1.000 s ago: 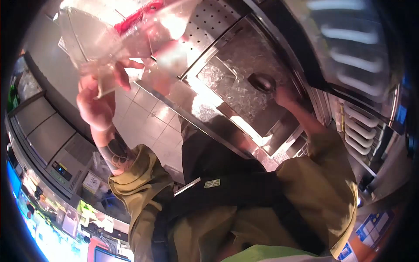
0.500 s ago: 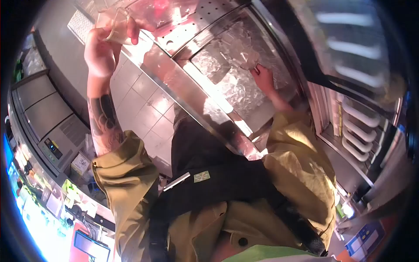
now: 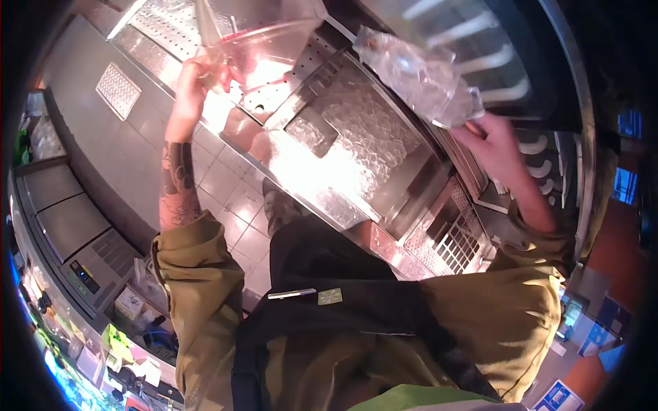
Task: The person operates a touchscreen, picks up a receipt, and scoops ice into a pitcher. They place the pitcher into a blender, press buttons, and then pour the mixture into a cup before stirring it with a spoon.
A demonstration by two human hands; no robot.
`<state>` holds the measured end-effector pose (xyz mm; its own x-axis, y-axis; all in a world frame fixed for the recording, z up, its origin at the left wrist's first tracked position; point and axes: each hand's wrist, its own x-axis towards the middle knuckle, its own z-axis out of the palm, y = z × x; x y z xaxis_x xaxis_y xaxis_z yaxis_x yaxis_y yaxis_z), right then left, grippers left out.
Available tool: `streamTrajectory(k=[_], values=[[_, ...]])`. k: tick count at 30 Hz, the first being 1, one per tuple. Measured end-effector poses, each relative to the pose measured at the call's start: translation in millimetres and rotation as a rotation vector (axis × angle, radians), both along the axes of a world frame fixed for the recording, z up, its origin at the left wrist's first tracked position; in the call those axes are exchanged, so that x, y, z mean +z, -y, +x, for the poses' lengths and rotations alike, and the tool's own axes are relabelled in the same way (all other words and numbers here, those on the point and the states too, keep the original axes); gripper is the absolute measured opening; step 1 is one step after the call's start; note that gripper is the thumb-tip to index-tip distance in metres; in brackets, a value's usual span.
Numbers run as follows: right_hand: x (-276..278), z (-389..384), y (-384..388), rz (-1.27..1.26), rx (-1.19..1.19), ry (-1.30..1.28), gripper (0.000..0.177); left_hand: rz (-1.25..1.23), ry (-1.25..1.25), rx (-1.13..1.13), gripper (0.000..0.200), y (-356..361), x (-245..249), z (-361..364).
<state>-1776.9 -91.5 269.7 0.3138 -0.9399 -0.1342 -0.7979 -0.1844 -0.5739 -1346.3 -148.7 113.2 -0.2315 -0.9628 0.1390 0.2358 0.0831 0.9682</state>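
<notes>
My left hand [image 3: 205, 81] is wrapped round a clear jug [image 3: 277, 40] with reddish marks near its rim, at the upper left over a perforated steel surface. Glare and the frame edge hide part of the jug. On the right, my right hand [image 3: 492, 137] grips the end of a clear scoop [image 3: 452, 109], raised above the far edge of the ice bin. Clear ice [image 3: 404, 65] is heaped in the scoop. Below lies the steel ice bin [image 3: 404, 209], with loose ice [image 3: 367, 137] inside and a rectangular opening or container [image 3: 312, 133] at its near left part.
A perforated drain tray [image 3: 168, 27] lies at the upper left, and a steel grate [image 3: 452, 250] is right of the bin. White curved tubes [image 3: 480, 58] show behind a transparent panel. A grey machine with a display [image 3: 83, 274] stands at left, above a tiled floor [image 3: 229, 198].
My right hand has come up out of the ice bin and moved right, lifting the scoop full of ice. My left hand has shifted slightly right with the jug, which is now tilted differently.
</notes>
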Motion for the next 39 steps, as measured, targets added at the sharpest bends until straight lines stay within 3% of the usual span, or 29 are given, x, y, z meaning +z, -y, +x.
streamTrajectory(k=[5, 6, 8, 12, 15, 17, 20, 21, 22, 24, 25, 26, 27, 28, 29, 30, 31, 32, 36, 39], values=[[41, 70, 76, -0.076, 0.290, -0.146, 0.031, 0.023, 0.013, 0.017, 0.035, -4, 7, -5], [42, 76, 97, 0.052, 0.344, -0.197, 0.032, 0.031, -0.008, 0.014, 0.035, -4, 7, -5], [54, 94, 104, 0.135, 0.257, -0.224, 0.033, 0.022, -0.007, -0.003, 0.035, -5, 8, -4], [74, 72, 100, 0.117, 0.389, -0.315, 0.029, -0.031, 0.035, 0.003, 0.036, -3, 4, -4], [66, 43, 63, 0.321, 0.040, -0.193, 0.018, -0.054, 0.075, 0.067, 0.037, -4, 6, -6], [35, 12, 50, 0.523, -0.117, -0.129, 0.017, -0.074, 0.056, 0.110, 0.038, -1, -6, -5], [-78, -33, 27, 0.721, -0.167, -0.109, 0.018, 0.096, 0.075, 0.174, 0.035, 3, 2, -8], [-116, -34, 17, 0.775, -0.234, -0.144, 0.021, 0.013, 0.087, 0.139, 0.038, 11, -10, 0], [-194, -77, 14, 0.720, -0.095, -0.113, 0.024, -0.012, 0.128, 0.219, 0.039, 2, -10, -8], [-301, -88, -1, 0.286, 0.102, -0.675, 0.022, -0.072, 0.220, 0.401, 0.041, -32, 0, -37], [-351, -85, -1, 0.227, 0.075, -0.753, 0.021, -0.374, 0.573, 0.543, 0.041, -44, -2, -47], [-400, -83, 0, 0.175, 0.047, -0.832, 0.022, -0.342, 0.445, 0.638, 0.010, -50, -4, -56], [-441, -76, 6, 0.134, 0.047, -0.797, 0.022, -0.556, 0.671, 0.854, 0.010, -39, -22, -47], [-469, -66, 15, 0.096, 0.049, -0.766, 0.022, -0.442, 0.556, 0.763, 0.013, -32, -22, -39], [-483, -47, 29, 0.073, 0.006, -0.746, 0.023, -0.322, 0.441, 0.687, 0.015, -26, -22, -30], [-485, -29, 43, 0.045, -0.038, -0.723, 0.026, -0.053, 0.188, 0.589, 0.023, -16, -10, -20], [-483, -22, 50, -0.013, -0.027, -0.687, 0.026, 0.082, -0.098, 0.488, 0.035, 1, -28, 10], [-478, -18, 52, -0.063, -0.021, -0.653, 0.026, -0.019, -0.011, 0.267, 0.042, 14, -26, 24], [-438, -41, 22, 0.002, 0.047, -0.296, 0.023, -0.110, 0.081, 0.291, 0.055, 15, -11, 13], [-397, -49, -6, -0.018, -0.038, -0.006, 0.021, -0.136, 0.076, 0.401, 0.058, 17, -13, 2]])
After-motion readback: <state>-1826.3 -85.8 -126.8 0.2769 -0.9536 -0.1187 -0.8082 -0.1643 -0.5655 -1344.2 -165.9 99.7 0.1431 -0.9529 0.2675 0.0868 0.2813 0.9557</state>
